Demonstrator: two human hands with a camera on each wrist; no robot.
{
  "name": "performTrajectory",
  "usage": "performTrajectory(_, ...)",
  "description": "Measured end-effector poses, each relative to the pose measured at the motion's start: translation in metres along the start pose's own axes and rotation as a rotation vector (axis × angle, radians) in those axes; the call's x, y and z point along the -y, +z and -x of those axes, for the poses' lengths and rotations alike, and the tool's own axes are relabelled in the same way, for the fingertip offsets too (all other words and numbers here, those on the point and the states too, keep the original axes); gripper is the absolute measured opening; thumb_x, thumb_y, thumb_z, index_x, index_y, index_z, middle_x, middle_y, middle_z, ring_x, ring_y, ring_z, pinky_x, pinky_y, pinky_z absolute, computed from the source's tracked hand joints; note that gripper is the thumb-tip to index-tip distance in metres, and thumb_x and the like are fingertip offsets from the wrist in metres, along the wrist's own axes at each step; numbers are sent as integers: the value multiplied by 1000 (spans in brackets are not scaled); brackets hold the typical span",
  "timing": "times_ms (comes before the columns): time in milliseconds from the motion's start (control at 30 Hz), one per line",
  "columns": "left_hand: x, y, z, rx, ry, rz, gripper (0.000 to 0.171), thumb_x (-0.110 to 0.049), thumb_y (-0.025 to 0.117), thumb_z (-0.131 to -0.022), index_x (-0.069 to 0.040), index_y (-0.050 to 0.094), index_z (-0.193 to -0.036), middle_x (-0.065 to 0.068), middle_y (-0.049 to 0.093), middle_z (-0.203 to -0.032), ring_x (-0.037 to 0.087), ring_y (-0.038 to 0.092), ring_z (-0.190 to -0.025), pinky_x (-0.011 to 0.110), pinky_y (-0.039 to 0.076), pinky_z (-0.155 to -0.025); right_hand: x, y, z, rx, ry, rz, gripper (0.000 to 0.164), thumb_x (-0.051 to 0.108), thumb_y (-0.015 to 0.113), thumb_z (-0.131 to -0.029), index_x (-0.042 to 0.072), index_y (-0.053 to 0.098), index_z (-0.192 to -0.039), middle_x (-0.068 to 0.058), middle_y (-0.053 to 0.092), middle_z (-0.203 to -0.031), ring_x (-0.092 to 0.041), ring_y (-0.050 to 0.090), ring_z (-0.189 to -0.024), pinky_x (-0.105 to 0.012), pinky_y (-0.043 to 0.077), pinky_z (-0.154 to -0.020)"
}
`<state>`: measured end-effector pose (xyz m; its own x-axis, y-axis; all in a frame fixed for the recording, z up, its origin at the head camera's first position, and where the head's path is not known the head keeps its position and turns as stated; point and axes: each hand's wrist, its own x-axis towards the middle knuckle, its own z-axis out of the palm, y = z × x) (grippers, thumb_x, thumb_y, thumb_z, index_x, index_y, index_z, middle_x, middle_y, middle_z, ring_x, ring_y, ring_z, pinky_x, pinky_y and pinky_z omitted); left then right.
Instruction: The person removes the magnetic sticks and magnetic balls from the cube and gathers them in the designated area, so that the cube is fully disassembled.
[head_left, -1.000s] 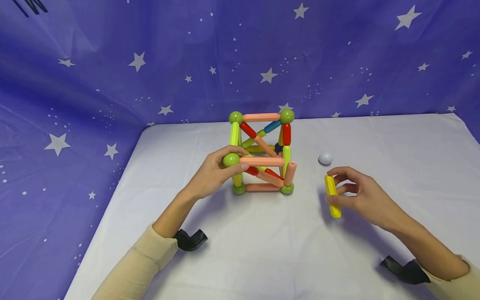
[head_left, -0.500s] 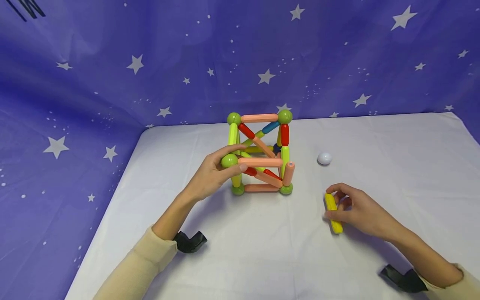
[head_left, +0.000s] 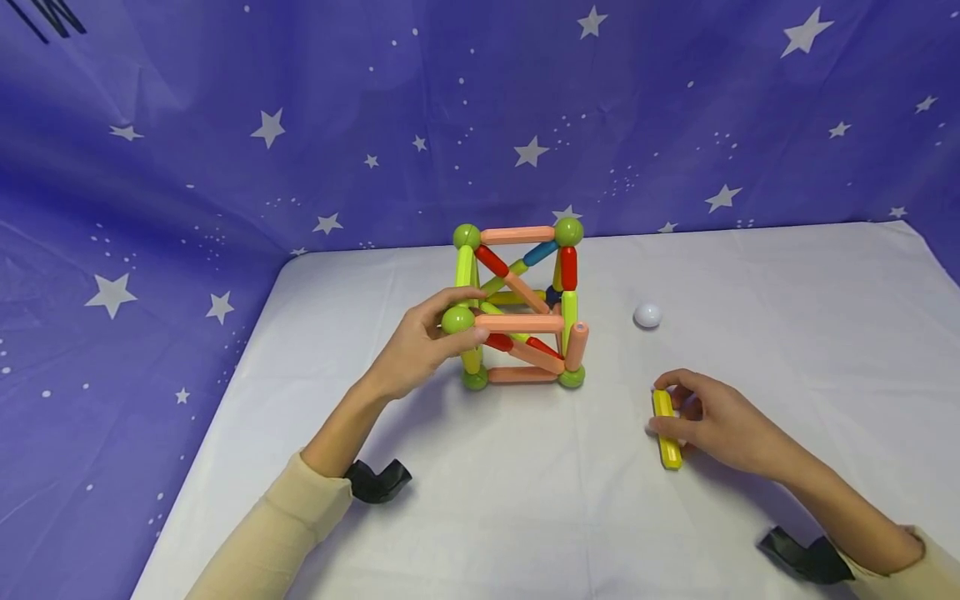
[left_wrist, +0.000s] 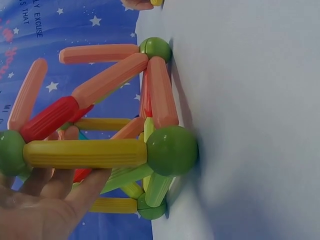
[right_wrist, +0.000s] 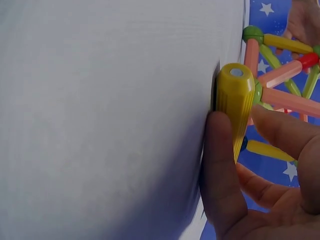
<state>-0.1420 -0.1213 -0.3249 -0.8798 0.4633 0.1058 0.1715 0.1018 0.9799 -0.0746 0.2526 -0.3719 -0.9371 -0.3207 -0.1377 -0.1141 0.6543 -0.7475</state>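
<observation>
A box-shaped frame of magnetic rods and balls stands on the table, with green balls at its corners. My left hand grips its near upper-left corner, thumb in front by a coral rod and fingers reaching behind the green ball. From the near lower-right ball a coral rod sticks up with its top end free. My right hand holds a yellow magnetic rod down at the tablecloth. In the right wrist view the thumb lies along this rod; the other fingers' contact is partly hidden.
A white ball lies right of the frame, beyond my right hand. The white tablecloth ends at the back against a blue starry curtain. Black straps hang at both wrists.
My right hand has moved toward me and down with the yellow rod, away from the white ball. In the last half second it has barely shifted. My left hand keeps its hold.
</observation>
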Motion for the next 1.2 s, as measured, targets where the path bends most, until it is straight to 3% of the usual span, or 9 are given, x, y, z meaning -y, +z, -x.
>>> performTrajectory(167,0,-3,0,29,-20,64,43,-13,55,-98,-4,49,-140,23,52,-130,31,59,-110,50,54,-90,1,-1,0,11,2,-24,47,15,77,-86,-2,57,-124,-10,57,-98,-16,57,-70,-28,55,-54)
performTrajectory(533,1,-5,1,23,-22,66,39,-13,57,-97,-2,52,-134,18,57,-123,31,61,-107,48,55,-89,1,-4,2,10,-16,-92,44,10,75,-87,-3,57,-125,-12,57,-100,-20,59,-77,-31,57,-56)
performTrajectory(800,1,-6,1,36,-26,80,37,-13,57,-98,-2,52,-133,19,58,-120,30,61,-106,48,55,-89,17,-13,-5,-86,-83,-124,38,4,72,-89,-2,58,-124,-18,56,-108,-21,64,-73,-34,57,-52)
performTrajectory(1000,1,-7,1,41,-25,83,37,-12,57,-98,-2,51,-133,19,58,-120,30,61,-105,48,55,-89,39,-5,-21,-74,-129,-258,37,6,70,-91,-1,58,-125,-19,55,-124,-18,65,-92,-39,59,-56)
performTrajectory(1200,1,-5,-1,40,-33,84,38,-11,57,-98,-3,51,-134,18,58,-119,29,61,-105,47,55,-89,57,6,-42,-54,-138,-309,40,11,70,-92,5,57,-129,-15,56,-126,-29,61,-108,-41,57,-50)
